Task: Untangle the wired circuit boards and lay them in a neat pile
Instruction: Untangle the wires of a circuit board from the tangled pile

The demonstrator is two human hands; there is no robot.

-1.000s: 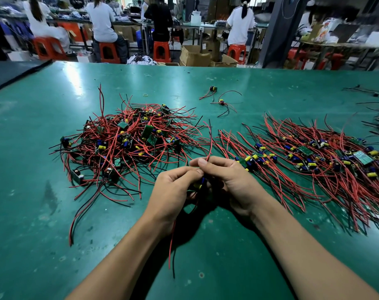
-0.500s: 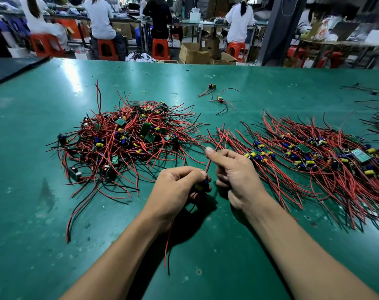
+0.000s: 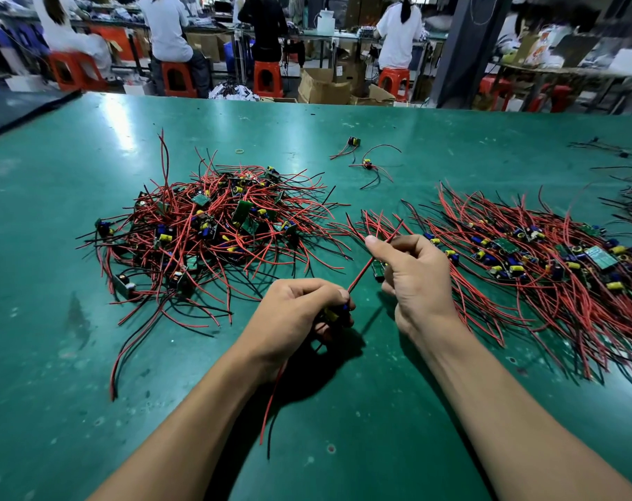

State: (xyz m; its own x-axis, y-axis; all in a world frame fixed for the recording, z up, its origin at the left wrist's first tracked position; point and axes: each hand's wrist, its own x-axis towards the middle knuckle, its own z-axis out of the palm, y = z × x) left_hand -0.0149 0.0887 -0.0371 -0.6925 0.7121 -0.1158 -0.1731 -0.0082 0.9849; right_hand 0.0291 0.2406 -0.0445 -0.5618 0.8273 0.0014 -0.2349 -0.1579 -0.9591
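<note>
as left hand (image 3: 296, 312) grips board (image 3: 334, 313), right hand (image 3: 415, 280) pinches wire (image 3: 359, 273) (heap (image 3: 213, 229) beside)

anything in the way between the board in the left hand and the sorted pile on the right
Only the right hand, pinching a red wire, sits between the board and the pile; nothing else visible.

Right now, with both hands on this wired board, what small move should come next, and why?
Probably slide the right hand out along the red wire to straighten it: the left hand grips the board, the wire runs taut between both hands, and the neat pile lies just right.
</note>
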